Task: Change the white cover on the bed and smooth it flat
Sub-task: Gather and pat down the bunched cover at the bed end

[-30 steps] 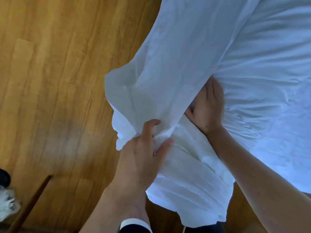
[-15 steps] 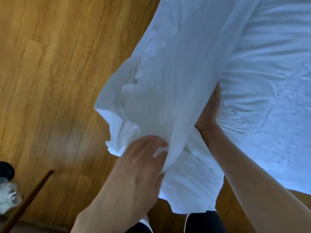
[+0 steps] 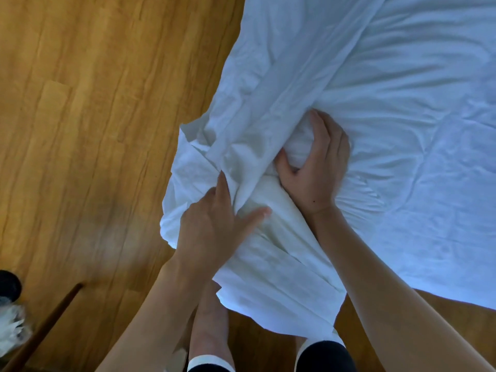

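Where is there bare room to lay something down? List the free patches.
Free: the floor left of the cover, and the flat cover right of the right hand. Crowded: the bed corner, where the left hand and right hand work the bunched folds, and the lower-left floor clutter.

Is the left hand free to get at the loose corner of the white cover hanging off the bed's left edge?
Probably yes. The left hand already rests on the white cover right beside that loose corner, with only wooden floor next to it. The right hand grips a bunch farther in.
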`<state>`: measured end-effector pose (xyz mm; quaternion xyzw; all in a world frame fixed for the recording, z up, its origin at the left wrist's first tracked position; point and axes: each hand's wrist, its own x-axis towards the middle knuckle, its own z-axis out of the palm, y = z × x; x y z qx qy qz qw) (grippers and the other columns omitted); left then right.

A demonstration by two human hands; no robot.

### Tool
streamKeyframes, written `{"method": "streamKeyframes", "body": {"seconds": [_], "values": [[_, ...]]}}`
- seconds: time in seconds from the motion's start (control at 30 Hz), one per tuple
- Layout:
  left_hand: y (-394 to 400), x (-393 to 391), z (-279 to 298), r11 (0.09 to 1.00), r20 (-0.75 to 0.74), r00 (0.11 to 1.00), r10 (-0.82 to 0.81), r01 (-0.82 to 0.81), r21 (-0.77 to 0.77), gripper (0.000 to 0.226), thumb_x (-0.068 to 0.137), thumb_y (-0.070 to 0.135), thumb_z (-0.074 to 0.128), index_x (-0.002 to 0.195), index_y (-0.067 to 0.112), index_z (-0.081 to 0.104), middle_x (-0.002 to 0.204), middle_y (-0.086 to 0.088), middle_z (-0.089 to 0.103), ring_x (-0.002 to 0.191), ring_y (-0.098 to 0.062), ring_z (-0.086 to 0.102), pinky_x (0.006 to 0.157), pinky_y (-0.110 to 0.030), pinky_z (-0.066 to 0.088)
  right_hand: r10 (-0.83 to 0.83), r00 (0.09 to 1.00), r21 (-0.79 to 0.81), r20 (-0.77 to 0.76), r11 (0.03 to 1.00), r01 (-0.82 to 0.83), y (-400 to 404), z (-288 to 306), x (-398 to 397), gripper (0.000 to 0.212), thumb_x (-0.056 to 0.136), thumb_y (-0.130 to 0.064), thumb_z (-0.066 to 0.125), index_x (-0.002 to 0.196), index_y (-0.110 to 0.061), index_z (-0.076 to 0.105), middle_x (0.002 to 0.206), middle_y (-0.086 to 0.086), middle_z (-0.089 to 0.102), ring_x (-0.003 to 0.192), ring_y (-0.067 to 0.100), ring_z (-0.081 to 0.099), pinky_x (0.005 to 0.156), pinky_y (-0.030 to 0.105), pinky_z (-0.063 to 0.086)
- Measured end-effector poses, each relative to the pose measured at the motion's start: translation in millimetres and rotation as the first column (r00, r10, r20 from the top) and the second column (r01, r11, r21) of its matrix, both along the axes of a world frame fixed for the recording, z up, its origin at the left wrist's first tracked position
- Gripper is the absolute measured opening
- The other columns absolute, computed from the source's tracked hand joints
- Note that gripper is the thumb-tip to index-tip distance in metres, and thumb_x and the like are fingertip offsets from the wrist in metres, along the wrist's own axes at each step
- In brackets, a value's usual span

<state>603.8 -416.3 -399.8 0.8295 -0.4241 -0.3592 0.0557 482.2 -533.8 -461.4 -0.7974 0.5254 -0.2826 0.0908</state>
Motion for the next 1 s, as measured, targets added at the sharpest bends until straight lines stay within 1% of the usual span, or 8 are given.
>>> {"method": "streamKeyframes", "body": {"seconds": [0.17,0.3,0.43,0.57,0.63,0.73,0.83,1.0], "values": [[-26.0,24.7,-18.7,0.968,0.213,0.974,-0.073,0.12,-0.22,0.036,0.091,0.037,0.049,0.09,0.003,0.059,0.086,-0.015,0.056,0.078,-0.037,0.059,0.064,-0.041,0.05,-0.012,1.0,-0.087,-0.026,0.996,0.01,1.1,3.6,-2.7,0.039,0.083,-0.028,0.064,0.115,-0.006,0.056,0.12,0.018,0.061,0.113,0.031,0.054,0.099,0.042,0.041],[-49.4,32.1,-22.4,0.953,0.069,0.979,-0.19,0.201,-0.225,0.006,0.088,0.012,0.042,0.088,0.008,0.046,0.075,-0.01,0.053,0.073,-0.033,0.056,0.061,-0.031,0.037,-0.225,0.973,-0.098,-0.058,0.971,0.219,18.8,5.5,-12.3,0.034,0.083,-0.031,0.07,0.103,-0.003,0.068,0.118,0.019,0.062,0.11,0.037,0.058,0.1,0.043,0.041],[-52.1,33.5,-17.0,0.959,-0.03,0.999,0.045,-0.051,-0.277,0.024,0.082,-0.009,0.041,0.1,0.006,0.049,0.064,-0.002,0.046,0.056,-0.02,0.043,0.051,-0.029,0.029,-0.319,0.947,-0.028,-0.021,0.947,0.319,33.2,6.1,-12.4,0.039,0.084,-0.034,0.07,0.11,-0.006,0.064,0.121,0.017,0.061,0.112,0.034,0.056,0.099,0.044,0.042],[-35.5,29.2,14.9,0.897,-0.212,0.939,0.27,-0.325,-0.299,0.024,0.08,-0.002,0.043,0.094,0.015,0.053,0.068,0.002,0.056,0.058,-0.008,0.05,0.054,-0.025,0.038,-0.277,0.961,0.005,-0.028,0.961,0.277,26.3,1.9,-7.2,0.037,0.084,-0.034,0.07,0.108,-0.006,0.067,0.122,0.014,0.062,0.11,0.031,0.059,0.096,0.044,0.044],[-28.4,12.7,37.8,0.955,-0.243,0.948,0.205,-0.248,-0.162,0.033,0.087,0.007,0.047,0.116,0.022,0.052,0.081,0.0,0.061,0.069,-0.017,0.057,0.062,-0.033,0.043,-0.263,0.965,0.037,-0.027,0.964,0.264,23.2,0.9,-5.7,0.037,0.084,-0.034,0.069,0.107,-0.006,0.067,0.122,0.013,0.062,0.108,0.03,0.06,0.096,0.041,0.042],[-18.1,-14.5,42.2,0.992,-0.11,0.986,-0.124,0.121,-0.037,0.053,0.097,0.022,0.046,0.146,0.027,0.026,0.076,0.004,0.049,0.075,-0.018,0.057,0.07,-0.029,0.045,-0.244,0.97,0.12,-0.003,0.963,0.242,22.5,2.4,-8.8,0.038,0.084,-0.033,0.058,0.109,-0.007,0.067,0.125,0.012,0.061,0.112,0.029,0.058,0.097,0.04,0.04],[-15.6,-23.5,39.5,0.943,-0.162,0.93,-0.329,0.315,-0.106,0.062,0.084,0.014,0.06,0.142,0.013,0.037,0.056,0.018,0.022,0.044,-0.002,0.032,0.044,-0.011,0.026,-0.239,0.962,0.211,0.134,0.955,0.208,20.1,12.5,-13.5,0.04,0.091,-0.026,0.038,0.107,-0.005,0.068,0.124,0.007,0.063,0.117,0.024,0.055,0.098,0.044,0.042],[-3.6,-27.3,49.3,0.891,-0.163,0.882,-0.442,0.412,-0.19,0.061,0.077,0.026,0.046,0.136,0.014,0.038,0.053,0.017,0.024,0.036,-0.004,0.03,0.042,-0.004,0.017,-0.381,0.836,0.505,0.394,0.85,0.148,19.0,30.1,-25.6,0.05,0.091,-0.041,0.027,0.121,-0.021,0.061,0.125,-0.002,0.063,0.119,0.018,0.055,0.102,0.048,0.04]]}}
